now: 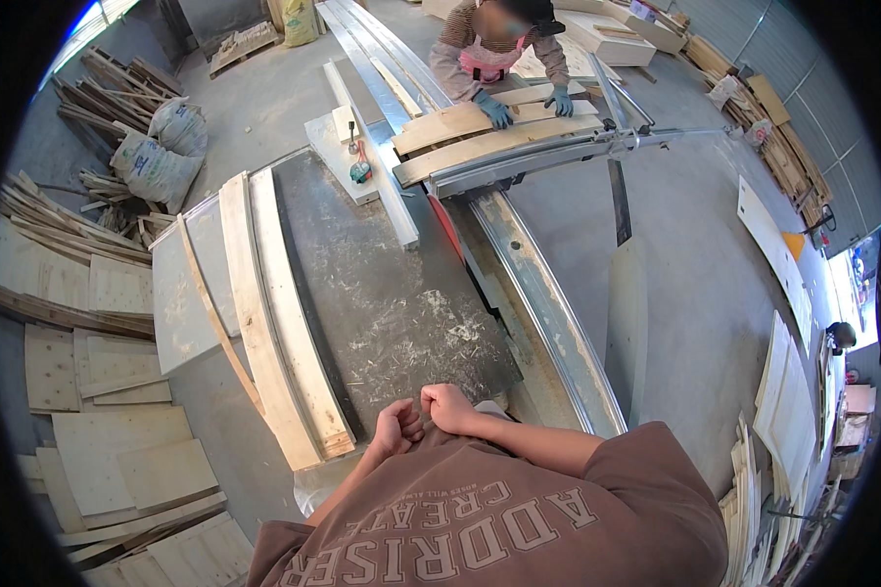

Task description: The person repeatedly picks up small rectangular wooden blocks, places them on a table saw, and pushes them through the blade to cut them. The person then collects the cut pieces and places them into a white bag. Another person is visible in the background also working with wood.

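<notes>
My left hand and my right hand are close together in front of my waist, at the near edge of the dark saw table. Fingers are curled closed on both; what they hold, if anything, is hidden. Sawdust and shavings lie scattered on the table beyond them. Left of my hands, two long pale planks rest on the table's left side, with a thin wood strip beside them. Across the table, a co-worker's gloved hands press on several boards set on the sliding carriage.
A metal fence lies across the table's far side, beside a red and green tool. A sliding rail runs along the right. Plywood sheets are stacked at left, scrap wood and white sacks behind. Panels lean at right.
</notes>
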Tool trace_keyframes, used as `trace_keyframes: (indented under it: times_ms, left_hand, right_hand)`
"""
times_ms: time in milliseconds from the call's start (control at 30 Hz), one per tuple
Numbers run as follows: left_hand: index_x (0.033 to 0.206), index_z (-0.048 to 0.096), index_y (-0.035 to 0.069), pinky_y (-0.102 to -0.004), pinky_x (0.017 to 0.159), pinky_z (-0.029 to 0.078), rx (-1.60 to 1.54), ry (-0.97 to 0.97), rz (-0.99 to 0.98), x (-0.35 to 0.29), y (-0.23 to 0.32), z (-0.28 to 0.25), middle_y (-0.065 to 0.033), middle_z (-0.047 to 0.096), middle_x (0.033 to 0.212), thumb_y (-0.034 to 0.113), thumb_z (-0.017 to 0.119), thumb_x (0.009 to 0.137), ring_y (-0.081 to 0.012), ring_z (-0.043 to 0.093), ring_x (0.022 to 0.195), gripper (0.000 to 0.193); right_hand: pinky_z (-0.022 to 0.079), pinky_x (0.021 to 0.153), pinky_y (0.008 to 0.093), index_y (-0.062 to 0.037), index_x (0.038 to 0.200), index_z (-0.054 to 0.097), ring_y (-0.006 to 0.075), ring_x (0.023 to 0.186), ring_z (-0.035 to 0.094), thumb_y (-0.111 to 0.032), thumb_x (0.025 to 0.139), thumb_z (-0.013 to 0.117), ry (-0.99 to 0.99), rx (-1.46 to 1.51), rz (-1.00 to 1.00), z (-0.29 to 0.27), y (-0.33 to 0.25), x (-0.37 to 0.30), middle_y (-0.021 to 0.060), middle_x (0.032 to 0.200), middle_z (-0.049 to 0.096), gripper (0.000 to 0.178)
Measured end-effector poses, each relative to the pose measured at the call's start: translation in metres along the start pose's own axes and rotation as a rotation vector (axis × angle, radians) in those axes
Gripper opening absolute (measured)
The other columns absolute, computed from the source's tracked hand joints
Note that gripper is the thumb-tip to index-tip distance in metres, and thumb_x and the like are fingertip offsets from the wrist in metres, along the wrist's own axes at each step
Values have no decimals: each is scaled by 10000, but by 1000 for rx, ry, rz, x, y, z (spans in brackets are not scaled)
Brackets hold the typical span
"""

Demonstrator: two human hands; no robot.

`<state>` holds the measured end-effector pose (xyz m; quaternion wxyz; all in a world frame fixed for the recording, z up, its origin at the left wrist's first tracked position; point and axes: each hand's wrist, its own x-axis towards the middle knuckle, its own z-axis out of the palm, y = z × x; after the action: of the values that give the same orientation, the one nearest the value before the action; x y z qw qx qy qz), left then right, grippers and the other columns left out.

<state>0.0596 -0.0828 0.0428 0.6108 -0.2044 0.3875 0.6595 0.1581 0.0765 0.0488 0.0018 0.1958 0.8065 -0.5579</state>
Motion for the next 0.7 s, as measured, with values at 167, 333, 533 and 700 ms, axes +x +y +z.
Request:
trace_keyframes:
  times_ms: [167, 333, 533, 700]
  left_hand:
    - [654, 295, 217, -347, 530, 187, 19, 19, -2, -2, 0, 2, 38, 216, 609, 285, 574, 1036, -143, 199, 517, 478]
    - [652, 272, 225, -345, 503, 180, -3, 10, -4, -2, -1, 4, 43, 209, 590, 280, 579, 1045, -136, 204, 488, 502]
    - [649, 315, 218, -347, 539, 171, 31, -8, 1, -3, -2, 3, 39, 220, 612, 289, 580, 1026, -142, 191, 523, 467]
    - [649, 314, 220, -347, 541, 173, 36, -10, 0, -4, -1, 1, 41, 220, 610, 286, 579, 1027, -143, 192, 524, 466]
  right_hand:
    - [512, 651, 458, 1, 835, 667, 338, 697, 678, -24, 886, 532, -6, -17, -14, 0, 3, 0, 212, 756, 693, 146]
    - [512, 648, 452, 0, 830, 662, 331, 696, 680, -29, 883, 537, -7, -2, -8, 0, 3, -1, 198, 745, 691, 139]
    - [505, 634, 439, -1, 816, 653, 313, 689, 681, -36, 878, 546, -4, -9, -18, 0, 3, -2, 189, 734, 688, 128]
    - [512, 641, 446, -2, 818, 658, 316, 696, 687, -39, 880, 545, -8, -15, -3, 1, 1, -3, 189, 740, 695, 134]
